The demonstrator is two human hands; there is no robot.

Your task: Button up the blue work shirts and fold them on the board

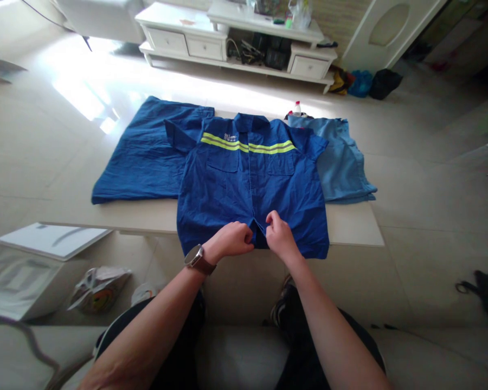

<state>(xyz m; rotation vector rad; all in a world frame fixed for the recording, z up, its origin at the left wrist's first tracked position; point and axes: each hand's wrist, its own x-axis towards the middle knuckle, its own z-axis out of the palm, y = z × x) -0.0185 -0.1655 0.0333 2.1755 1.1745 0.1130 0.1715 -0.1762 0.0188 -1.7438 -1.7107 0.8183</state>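
Observation:
A blue short-sleeved work shirt lies front up across a low table, its collar pointing away from me. A yellow reflective stripe crosses its chest. At the bottom of the front opening, my left hand, with a watch on its wrist, is closed on one edge of the hem. Just to its right, my right hand pinches the other front edge. A small gap parts the two edges between my hands. Folded darker blue cloth lies to the left, partly under a sleeve. Light blue shorts lie on the right.
The low table shows its bare edge at right. A small bottle stands behind the shorts. Left of my legs are a white box and a plastic bag. A white TV cabinet stands beyond the floor.

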